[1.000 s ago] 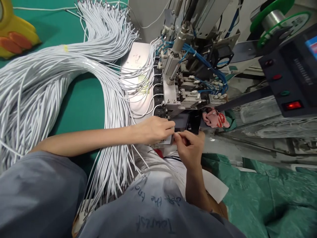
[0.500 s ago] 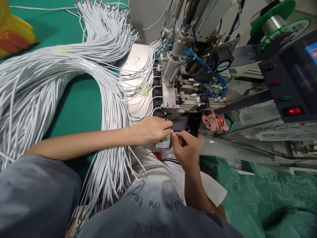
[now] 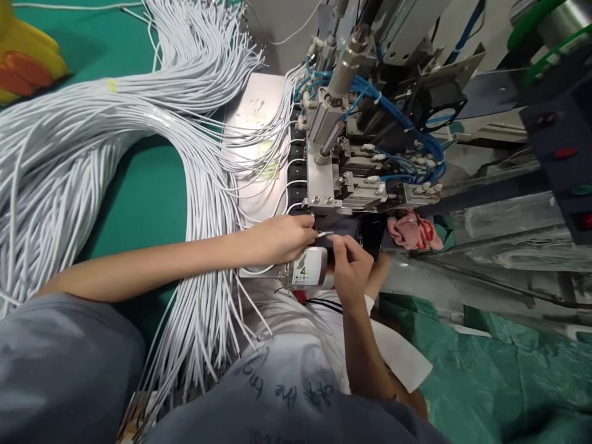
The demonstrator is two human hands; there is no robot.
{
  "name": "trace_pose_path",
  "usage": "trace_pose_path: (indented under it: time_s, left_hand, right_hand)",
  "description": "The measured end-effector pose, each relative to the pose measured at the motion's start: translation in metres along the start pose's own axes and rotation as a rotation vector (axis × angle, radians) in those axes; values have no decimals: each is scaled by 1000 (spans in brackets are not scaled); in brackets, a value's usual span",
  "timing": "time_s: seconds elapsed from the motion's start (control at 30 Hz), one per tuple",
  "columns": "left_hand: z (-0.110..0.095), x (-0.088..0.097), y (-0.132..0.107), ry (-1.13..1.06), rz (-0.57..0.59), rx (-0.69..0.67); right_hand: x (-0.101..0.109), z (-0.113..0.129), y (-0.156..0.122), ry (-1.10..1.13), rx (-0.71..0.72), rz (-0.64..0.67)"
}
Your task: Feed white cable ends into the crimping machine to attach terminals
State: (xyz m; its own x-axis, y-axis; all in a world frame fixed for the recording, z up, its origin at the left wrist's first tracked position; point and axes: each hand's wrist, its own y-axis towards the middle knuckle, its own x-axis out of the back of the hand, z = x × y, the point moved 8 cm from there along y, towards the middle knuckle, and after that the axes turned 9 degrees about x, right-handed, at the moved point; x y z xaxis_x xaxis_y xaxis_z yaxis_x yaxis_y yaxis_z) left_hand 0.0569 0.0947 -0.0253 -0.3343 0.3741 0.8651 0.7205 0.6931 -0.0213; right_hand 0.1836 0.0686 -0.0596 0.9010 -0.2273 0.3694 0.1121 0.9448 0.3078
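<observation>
My left hand (image 3: 282, 237) reaches across from the left and pinches the end of a thin white cable (image 3: 324, 234) just below the machine head (image 3: 345, 166). My right hand (image 3: 351, 265) comes up from below, its fingers pinched at the same cable tip. Both hands sit over a small grey labelled block (image 3: 308, 269) at the front of the machine. A huge bundle of white cables (image 3: 92, 142) sweeps over the green table (image 3: 148, 197) to my left, with several cable ends fed into black slots (image 3: 296, 166) beside the machine.
Blue air hoses (image 3: 407, 132) and a silver cylinder (image 3: 333, 108) crowd the machine. A black control box (image 3: 562, 145) with lit red switch stands at right, a green wire spool (image 3: 541, 28) above it. A pink rag (image 3: 409, 231) lies behind my hands. Green plastic sheeting (image 3: 485, 370) lies at lower right. A yellow object (image 3: 23, 58) sits top left.
My right hand has drawn slightly down and right, so the grey labelled block and the cable tip between my fingers show more. The view has shifted a little to the left.
</observation>
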Motion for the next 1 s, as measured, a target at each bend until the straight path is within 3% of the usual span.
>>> trace_pose_path:
  time_s: [0.1, 0.2, 0.5, 1.0]
  left_hand:
    - [10, -6, 4, 183, 60, 79]
    - [13, -13, 6, 212, 100, 97]
    - [16, -17, 4, 239, 41, 62]
    - [11, -15, 4, 352, 34, 2]
  right_hand:
    - [-10, -27, 7, 65, -99, 85]
    - [-22, -41, 12, 152, -159, 149]
    - [-39, -43, 18, 304, -214, 201]
    - [-34, -49, 16, 277, -219, 166]
